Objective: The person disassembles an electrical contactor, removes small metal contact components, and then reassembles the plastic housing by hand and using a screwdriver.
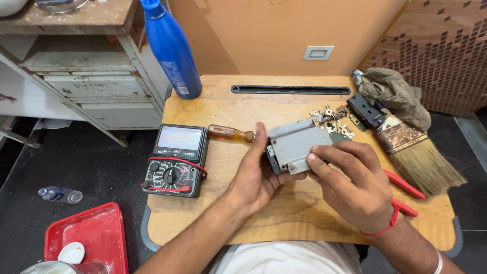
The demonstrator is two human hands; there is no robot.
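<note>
Head view: grey metal box between both hands; red tray with white lid.

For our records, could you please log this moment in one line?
left hand: holds grey box | right hand: on box | multimeter: left

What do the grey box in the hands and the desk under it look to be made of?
The grey box, held by the left hand and right hand, looks like matte sheet metal, with folded edges and a screw. The desk looks like varnished plywood with visible grain, worn.
</note>
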